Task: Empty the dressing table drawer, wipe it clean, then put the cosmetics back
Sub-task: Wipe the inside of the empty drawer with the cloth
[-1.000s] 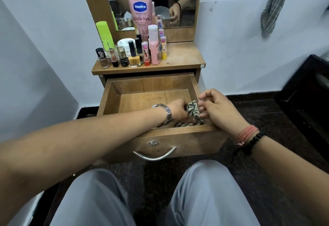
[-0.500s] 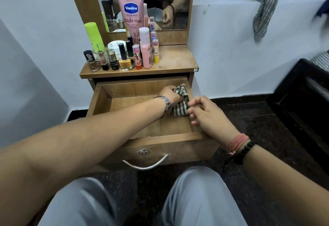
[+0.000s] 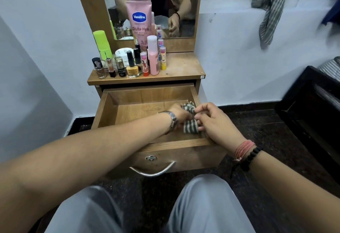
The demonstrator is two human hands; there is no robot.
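Note:
The wooden drawer (image 3: 128, 115) of the dressing table stands pulled out, with nothing inside but a striped grey-and-white cloth (image 3: 190, 129) at its right side. My left hand (image 3: 179, 114), a metal watch on its wrist, grips the cloth against the drawer floor. My right hand (image 3: 215, 122) rests on the drawer's right wall with curled fingers that touch the cloth's edge. Cosmetics stand on the tabletop: a pink Vaseline tube (image 3: 140, 21), a green bottle (image 3: 102, 44), a pink bottle (image 3: 153, 56), a yellow nail polish (image 3: 132, 67) and several small bottles.
A mirror (image 3: 156, 3) rises behind the tabletop (image 3: 182, 67). A striped cloth (image 3: 270, 3) hangs from the window ledge at the right. Dark furniture (image 3: 312, 104) stands at the right on the dark floor. My knees are below the drawer's metal handle (image 3: 152, 172).
My left hand has drawn the cloth back from the drawer's far right corner towards the middle of the right side. My right hand stays at the drawer's right wall.

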